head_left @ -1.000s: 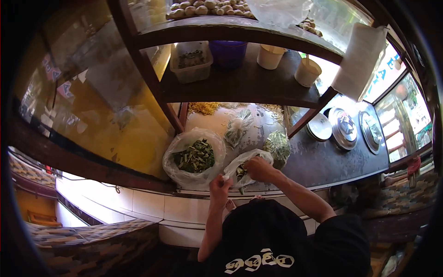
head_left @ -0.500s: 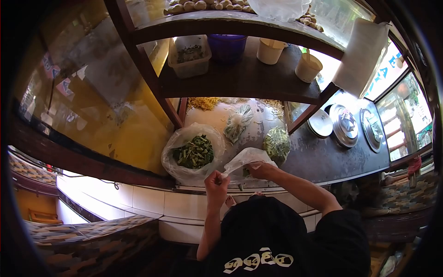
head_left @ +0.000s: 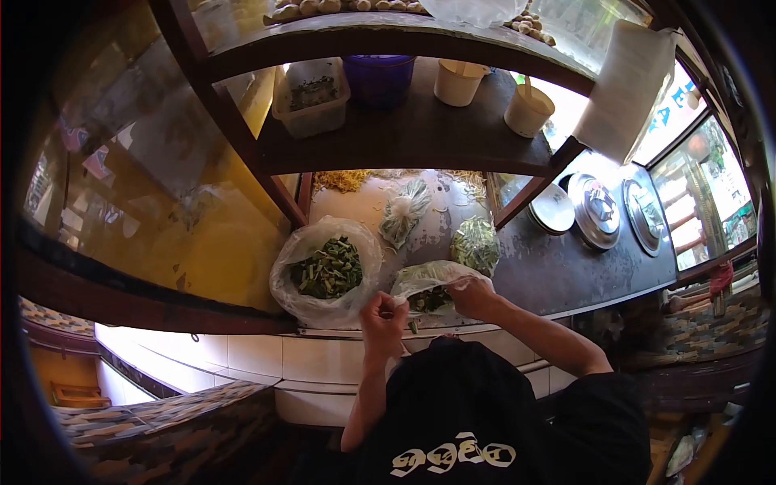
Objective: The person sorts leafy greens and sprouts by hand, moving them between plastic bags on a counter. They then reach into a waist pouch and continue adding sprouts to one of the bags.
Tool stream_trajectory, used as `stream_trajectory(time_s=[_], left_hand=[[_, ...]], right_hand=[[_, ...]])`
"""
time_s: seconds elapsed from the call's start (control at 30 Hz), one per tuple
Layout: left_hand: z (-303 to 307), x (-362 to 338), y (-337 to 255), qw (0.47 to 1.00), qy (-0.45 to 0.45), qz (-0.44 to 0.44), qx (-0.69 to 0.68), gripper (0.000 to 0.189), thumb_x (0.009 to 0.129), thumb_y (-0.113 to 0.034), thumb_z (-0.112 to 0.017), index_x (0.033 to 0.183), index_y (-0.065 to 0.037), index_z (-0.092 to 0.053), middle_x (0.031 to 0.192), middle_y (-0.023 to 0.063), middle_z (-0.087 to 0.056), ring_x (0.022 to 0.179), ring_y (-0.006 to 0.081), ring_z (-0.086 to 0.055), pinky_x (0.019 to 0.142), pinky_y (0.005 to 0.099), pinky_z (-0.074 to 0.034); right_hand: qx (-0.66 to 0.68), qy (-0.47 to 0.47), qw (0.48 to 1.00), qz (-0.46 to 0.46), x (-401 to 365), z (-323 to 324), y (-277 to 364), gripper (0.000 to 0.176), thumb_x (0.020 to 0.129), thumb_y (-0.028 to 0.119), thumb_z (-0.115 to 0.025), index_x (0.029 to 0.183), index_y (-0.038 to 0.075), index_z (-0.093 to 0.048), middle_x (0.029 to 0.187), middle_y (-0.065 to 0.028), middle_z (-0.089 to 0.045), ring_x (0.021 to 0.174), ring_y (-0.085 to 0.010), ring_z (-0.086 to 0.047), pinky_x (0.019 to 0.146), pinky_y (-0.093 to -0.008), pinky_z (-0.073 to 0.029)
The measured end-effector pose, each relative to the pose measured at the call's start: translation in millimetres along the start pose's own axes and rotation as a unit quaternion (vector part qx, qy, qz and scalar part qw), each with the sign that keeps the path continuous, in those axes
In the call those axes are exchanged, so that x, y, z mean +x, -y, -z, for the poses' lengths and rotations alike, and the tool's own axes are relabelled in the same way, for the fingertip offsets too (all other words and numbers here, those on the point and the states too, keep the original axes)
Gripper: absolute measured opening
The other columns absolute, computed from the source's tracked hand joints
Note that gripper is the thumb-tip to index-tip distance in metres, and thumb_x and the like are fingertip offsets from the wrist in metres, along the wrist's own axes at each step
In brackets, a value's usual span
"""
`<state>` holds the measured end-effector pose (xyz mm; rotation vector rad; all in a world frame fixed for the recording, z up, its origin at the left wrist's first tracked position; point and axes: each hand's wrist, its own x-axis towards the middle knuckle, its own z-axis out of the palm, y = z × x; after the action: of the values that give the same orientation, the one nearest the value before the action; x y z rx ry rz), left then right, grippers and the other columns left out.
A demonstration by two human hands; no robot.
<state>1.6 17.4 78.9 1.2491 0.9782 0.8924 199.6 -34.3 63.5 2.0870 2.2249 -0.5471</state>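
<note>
Between my two hands a clear plastic bag (head_left: 432, 276) is held by its rim, its mouth facing me, with chopped greens (head_left: 428, 300) showing inside. My left hand (head_left: 383, 318) is closed on the bag's left edge. On the right side, my right hand (head_left: 474, 299) grips the rim, its fingertips partly hidden by the plastic. Just left of my left hand sits a larger open plastic bag (head_left: 283, 279) full of chopped greens (head_left: 330, 269). Behind the held bag lie a knotted bag of greens (head_left: 404, 214) and a bag of paler cut vegetables (head_left: 475, 246).
A dark wooden shelf (head_left: 396, 145) overhangs the counter, bearing a clear tub (head_left: 311, 121), a purple bucket (head_left: 378, 81) and two cream pails (head_left: 459, 83). Yellow noodles (head_left: 339, 179) lie at the back. Plates (head_left: 553, 208) and lidded metal pots (head_left: 594, 212) stand right.
The held bag has opened wider and dropped slightly, so the greens inside now show. My right hand has shifted a little right. The whole view has moved slightly.
</note>
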Motion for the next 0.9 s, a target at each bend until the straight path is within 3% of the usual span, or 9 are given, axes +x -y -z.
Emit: stream_trajectory(time_s=[0.17, 0.23, 0.33, 0.37, 0.43, 0.57, 0.67, 0.77, 0.9], left_hand=[[9, 5, 5, 1.000, -0.002, -0.012, 0.017, 0.021, 0.071, -0.004, -0.061, 0.061, -0.005, -0.042, 0.054, -0.0057, -0.039, 0.049, 0.0001, -0.035, 0.043, 0.0167, -0.028], [7, 3, 7, 0.999, 0.008, -0.014, 0.032, 0.019, 0.070, -0.004, -0.061, 0.062, -0.004, -0.044, 0.054, -0.0043, -0.041, 0.049, 0.0008, -0.037, 0.043, 0.0176, -0.030], [-1, -3, 16, 0.998, 0.032, -0.022, 0.050, 0.019, 0.070, -0.005, -0.061, 0.063, -0.004, -0.044, 0.055, -0.0037, -0.044, 0.050, 0.0011, -0.039, 0.045, 0.0176, -0.032], [-1, -4, 16, 0.999, 0.027, -0.011, 0.043, 0.019, 0.070, -0.004, -0.061, 0.063, -0.005, -0.044, 0.056, -0.0048, -0.043, 0.051, 0.0003, -0.038, 0.046, 0.0168, -0.031], [3, -6, 17, 0.999, 0.023, 0.002, 0.036, 0.020, 0.071, -0.003, -0.061, 0.064, -0.007, -0.043, 0.056, -0.0059, -0.042, 0.051, -0.0005, -0.037, 0.046, 0.0160, -0.030], [18, -9, 12, 0.999, 0.022, 0.007, 0.024, 0.017, 0.070, -0.005, -0.061, 0.064, -0.004, -0.045, 0.058, -0.0035, -0.046, 0.054, 0.0012, -0.041, 0.049, 0.0175, -0.035], [22, -9, 11, 0.999, 0.031, 0.017, 0.024, 0.017, 0.071, -0.005, -0.061, 0.065, -0.004, -0.045, 0.058, -0.0039, -0.046, 0.054, 0.0011, -0.041, 0.050, 0.0173, -0.035], [20, -7, 11, 0.999, 0.035, 0.014, 0.030, 0.018, 0.071, -0.004, -0.061, 0.064, -0.005, -0.044, 0.058, -0.0050, -0.044, 0.053, 0.0002, -0.038, 0.048, 0.0167, -0.032], [13, -7, 19, 0.999, 0.033, -0.016, 0.040, 0.018, 0.071, -0.002, -0.060, 0.064, -0.006, -0.043, 0.057, -0.0059, -0.044, 0.051, -0.0005, -0.036, 0.045, 0.0161, -0.028]], right_hand=[[0.039, -0.047, 0.997, 0.044, 5, -7, 8, 0.027, 0.070, 0.009, -0.043, 0.094, -0.001, -0.051, 0.089, -0.0189, -0.055, 0.080, -0.0314, -0.056, 0.067, -0.0378, -0.045], [0.202, 0.064, 0.974, -0.080, -1, 2, 16, 0.036, 0.072, 0.009, -0.044, 0.108, 0.002, -0.046, 0.098, -0.0204, -0.054, 0.088, -0.0308, -0.055, 0.073, -0.0356, -0.044], [0.328, 0.024, 0.940, -0.094, 15, -39, -7, 0.033, 0.077, 0.015, -0.043, 0.109, 0.006, -0.047, 0.105, -0.0144, -0.052, 0.096, -0.0310, -0.050, 0.078, -0.0351, -0.042], [0.328, 0.021, 0.939, -0.096, 14, -44, -13, 0.033, 0.077, 0.015, -0.043, 0.109, 0.006, -0.047, 0.105, -0.0144, -0.052, 0.096, -0.0310, -0.050, 0.078, -0.0351, -0.042], [0.108, -0.147, 0.976, 0.121, 11, -33, -12, 0.029, 0.076, 0.010, -0.043, 0.104, 0.005, -0.050, 0.099, -0.0158, -0.055, 0.094, -0.0304, -0.051, 0.079, -0.0334, -0.041], [0.216, 0.029, 0.976, -0.029, 10, -3, 9, 0.028, 0.071, 0.004, -0.047, 0.098, 0.004, -0.052, 0.098, -0.0166, -0.054, 0.094, -0.0304, -0.050, 0.079, -0.0322, -0.041], [0.204, 0.041, 0.977, 0.043, 24, -2, 18, 0.030, 0.064, -0.003, -0.045, 0.093, -0.001, -0.052, 0.097, -0.0164, -0.054, 0.095, -0.0270, -0.051, 0.084, -0.0312, -0.039], [0.166, -0.092, 0.962, 0.195, 42, -80, 2, 0.031, 0.058, -0.004, -0.052, 0.088, 0.001, -0.055, 0.081, -0.0197, -0.055, 0.083, -0.0321, -0.055, 0.075, -0.0340, -0.043], [0.079, -0.064, 0.982, 0.159, 41, -66, 25, 0.021, 0.064, 0.002, -0.051, 0.084, 0.000, -0.055, 0.076, -0.0165, -0.056, 0.076, -0.0318, -0.056, 0.069, -0.0374, -0.044]])
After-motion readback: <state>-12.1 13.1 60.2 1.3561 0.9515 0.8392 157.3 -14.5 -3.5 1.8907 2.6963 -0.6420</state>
